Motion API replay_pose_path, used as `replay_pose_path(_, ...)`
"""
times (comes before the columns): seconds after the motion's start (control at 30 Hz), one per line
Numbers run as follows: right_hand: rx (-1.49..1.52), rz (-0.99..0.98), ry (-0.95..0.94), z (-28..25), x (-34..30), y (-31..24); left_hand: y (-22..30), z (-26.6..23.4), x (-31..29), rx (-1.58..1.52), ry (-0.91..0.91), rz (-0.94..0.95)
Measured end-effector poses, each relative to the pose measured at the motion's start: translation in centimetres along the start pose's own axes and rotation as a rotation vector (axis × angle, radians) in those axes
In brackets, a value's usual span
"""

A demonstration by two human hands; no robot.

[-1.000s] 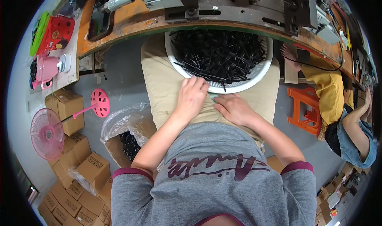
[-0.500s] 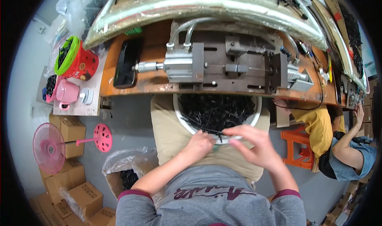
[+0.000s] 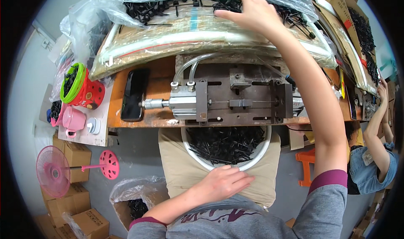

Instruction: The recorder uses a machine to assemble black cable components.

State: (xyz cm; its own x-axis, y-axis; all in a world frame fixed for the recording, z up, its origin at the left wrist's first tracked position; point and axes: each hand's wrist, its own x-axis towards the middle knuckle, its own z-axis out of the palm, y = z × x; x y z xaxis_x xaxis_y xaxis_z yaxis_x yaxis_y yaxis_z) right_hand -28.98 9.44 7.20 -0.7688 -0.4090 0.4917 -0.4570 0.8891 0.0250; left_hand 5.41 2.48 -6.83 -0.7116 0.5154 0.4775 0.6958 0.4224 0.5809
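At the near rim of a white basket (image 3: pixel 184 145) on my lap, my left hand (image 3: pixel 224 182) lies palm down with its fingers loosely stretched. Nothing shows in that hand. Thin black plastic pieces (image 3: pixel 223 144) fill much of the basket. My right arm reaches far over the bench to a raised, plastic-wrapped board (image 3: pixel 168 39). There my right hand (image 3: pixel 259 13) hovers at a pile of long black stemmed pieces with knobbed ends (image 3: pixel 227 4), its thumb and fingers apart. Its fingertips partly cover the pile, so contact is unclear.
A metal clamping fixture (image 3: pixel 240 104) with air hoses sits on the wooden bench, beside a black phone (image 3: pixel 134 95). Left are a red bucket (image 3: pixel 90 91), a pink cup (image 3: pixel 74 120) and a pink fan (image 3: pixel 53 171). Another person (image 3: pixel 370 167) works at right.
My right hand has left the basket rim and moved forward to the pile on the board. My left hand has loosened and shifted slightly right and nearer me. The view has tilted forward.
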Motion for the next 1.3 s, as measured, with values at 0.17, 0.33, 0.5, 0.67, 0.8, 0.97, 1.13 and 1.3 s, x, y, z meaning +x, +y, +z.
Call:
replay_pose_path(0.17,0.213,0.231,-0.144,-2.1,2.7,-3.8,0.0,-0.5,-0.9,-0.044,0.065,-0.052)
replay_pose_path(0.33,0.131,0.139,-0.17,0.7,5.4,-2.7,-0.5,-0.2,-1.8,-0.038,0.034,-0.086)
replay_pose_path(0.5,0.345,-0.237,-0.054,2.8,5.2,3.9,-0.7,0.2,-1.4,-0.066,0.041,-0.061)
replay_pose_path(0.67,0.49,-0.371,-0.28,-1.6,1.5,3.1,-0.8,0.5,-1.4,-0.04,0.02,-0.042)
replay_pose_path(0.8,0.433,-0.422,-0.193,-3.1,0.3,3.9,-0.7,0.6,-1.2,-0.015,0.001,-0.013)
replay_pose_path(0.97,0.255,-0.451,0.015,-4.1,-1.0,4.7,-0.5,-0.1,-0.6,-0.019,0.066,-0.023)
replay_pose_path(1.13,0.344,-0.379,-0.058,-4.7,-2.0,4.5,-0.7,-3.4,1.2,0.082,0.118,0.007)
replay_pose_path(1.3,0.428,-0.279,-0.102,-4.7,-2.4,5.6,-0.8,-6.8,3.9,0.126,0.277,0.054)
